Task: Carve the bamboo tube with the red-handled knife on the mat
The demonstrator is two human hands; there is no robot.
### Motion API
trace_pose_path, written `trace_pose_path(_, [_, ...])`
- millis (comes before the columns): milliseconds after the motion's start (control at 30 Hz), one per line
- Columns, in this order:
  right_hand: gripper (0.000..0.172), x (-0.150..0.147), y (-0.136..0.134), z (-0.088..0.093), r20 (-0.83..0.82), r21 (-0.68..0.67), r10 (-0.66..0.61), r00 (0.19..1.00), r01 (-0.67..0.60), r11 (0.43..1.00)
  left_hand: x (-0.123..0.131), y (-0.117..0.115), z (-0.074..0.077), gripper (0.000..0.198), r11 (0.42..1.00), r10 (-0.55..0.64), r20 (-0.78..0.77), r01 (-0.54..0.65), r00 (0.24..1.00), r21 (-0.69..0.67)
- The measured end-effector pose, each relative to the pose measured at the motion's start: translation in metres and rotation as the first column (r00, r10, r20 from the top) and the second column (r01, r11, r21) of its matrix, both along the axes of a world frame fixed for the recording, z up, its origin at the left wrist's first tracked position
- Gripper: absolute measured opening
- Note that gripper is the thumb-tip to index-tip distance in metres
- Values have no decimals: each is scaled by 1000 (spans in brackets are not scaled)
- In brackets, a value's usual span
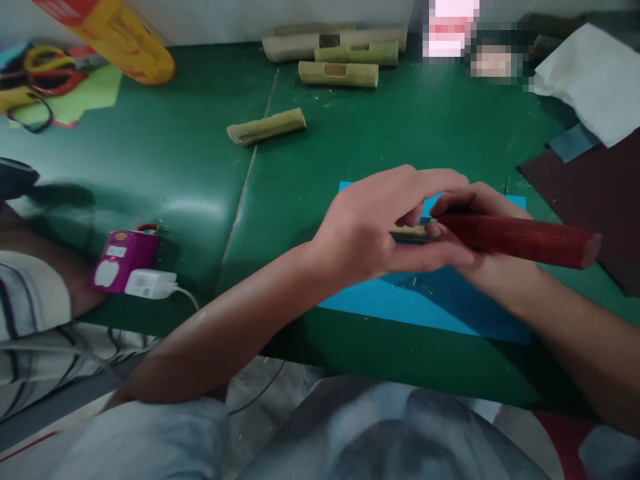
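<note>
Over a blue sheet (425,310) on the green table (175,173), my two hands meet. My left hand (385,227) pinches a small pale bamboo piece (410,232) between thumb and fingers. My right hand (475,233) is closed round the dark red wooden handle (530,239) of a tool, which sticks out to the right; its working end is hidden behind my fingers, against the bamboo piece. Fine shavings lie on the blue sheet below.
Several cut bamboo tubes (340,53) lie at the back, one (267,127) nearer. Scissors (45,73) and a yellow box (115,33) sit far left. A purple box with a white charger (135,270) lies left. Dark card (595,200) and white paper (595,80) are at the right. Another person's striped sleeve (30,313) shows at the left edge.
</note>
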State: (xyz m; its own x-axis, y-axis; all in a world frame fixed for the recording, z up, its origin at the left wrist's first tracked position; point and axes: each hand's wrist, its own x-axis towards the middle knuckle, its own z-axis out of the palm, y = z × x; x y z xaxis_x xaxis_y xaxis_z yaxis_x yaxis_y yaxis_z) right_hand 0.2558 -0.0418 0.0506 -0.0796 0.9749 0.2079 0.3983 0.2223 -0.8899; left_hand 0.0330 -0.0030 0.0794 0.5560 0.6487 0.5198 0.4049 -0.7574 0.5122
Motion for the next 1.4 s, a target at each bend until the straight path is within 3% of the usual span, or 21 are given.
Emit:
trace_pose_path(100, [23,5,8,-4,-93,39,-46,995,49,998,0,13,-12,44,989,89,118,-74,989,-130])
trace_pose_path(233, [23,11,19,-14,-107,9,-162,981,164,986,-13,28,-36,16,987,32,-34,-37,999,-160])
trace_pose_path(367, [24,13,21,-15,-115,-17,-113,987,112,994,-22,33,-49,21,987,-49,-200,16,979,-162])
trace_pose_path(500, [20,12,19,-10,-112,10,-73,991,75,997,-23,31,-49,31,989,-67,-265,28,962,-147])
trace_pose_path(600, [20,11,17,-8,-65,25,-47,997,49,998,-17,27,-46,29,1000,-1,-150,2,989,9])
trace_pose_path(700, [23,11,15,-5,7,62,-45,999,45,997,-8,22,-47,46,987,76,34,-80,997,137])
trace_pose_path(800, [20,12,13,-3,84,68,-54,995,48,997,-4,23,-56,38,994,62,62,-68,996,89])
trace_pose_path(900, [17,16,13,-1,117,36,-51,992,47,998,-7,30,-63,24,999,-31,-40,31,999,16])
trace_pose_path(1033, [12,19,16,-3,7,-50,-52,999,52,997,-13,38,-53,37,993,-68,-303,36,951,-110])
trace_pose_path(1133, [11,16,15,-3,-31,-78,-79,996,76,994,-12,38,-39,24,980,-130,-474,42,871,-193])
trace_pose_path(1400, [13,10,11,4,131,-7,-50,990,51,999,-10,41,-36,16,944,-207,-422,67,883,-323])
